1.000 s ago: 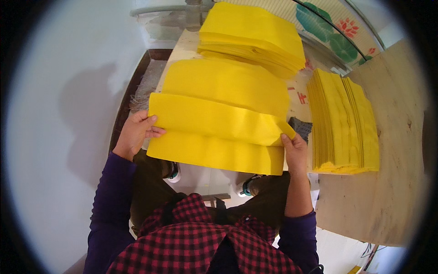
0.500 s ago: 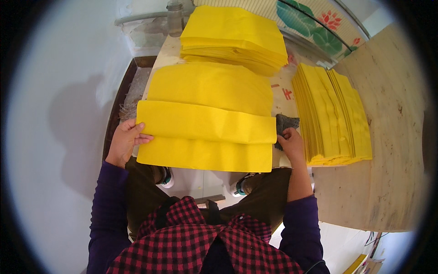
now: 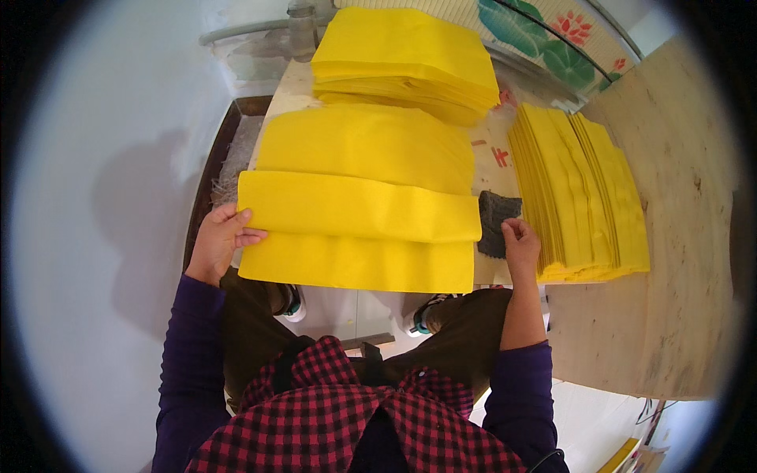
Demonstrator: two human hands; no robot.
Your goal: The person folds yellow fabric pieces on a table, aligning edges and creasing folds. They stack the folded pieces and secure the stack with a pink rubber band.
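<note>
A yellow fabric sheet (image 3: pixel 359 264) lies in front of me, its far part folded toward me in a wide flap (image 3: pixel 355 206). My left hand (image 3: pixel 223 236) pinches the sheet's left edge at this fold, thumb on top. To the right of the sheet lies a small dark grey cloth (image 3: pixel 493 229). My right hand (image 3: pixel 523 244) is at the cloth's right side, thumb and fingers pinched together. Whether the fingertips grip the cloth is not clear. More yellow sheets (image 3: pixel 367 138) lie flat just beyond the folded one.
A thick yellow stack (image 3: pixel 402 47) sits at the table's far end. Another stack of folded yellow pieces (image 3: pixel 579 193) stands at right, beside a wooden board (image 3: pixel 631 339). A clear jar (image 3: pixel 302 33) is at far left. A white wall (image 3: pixel 102 236) borders the left.
My right hand has left the yellow sheet's right edge and moved right, to the right side of the grey cloth. My left hand keeps its hold on the sheet.
</note>
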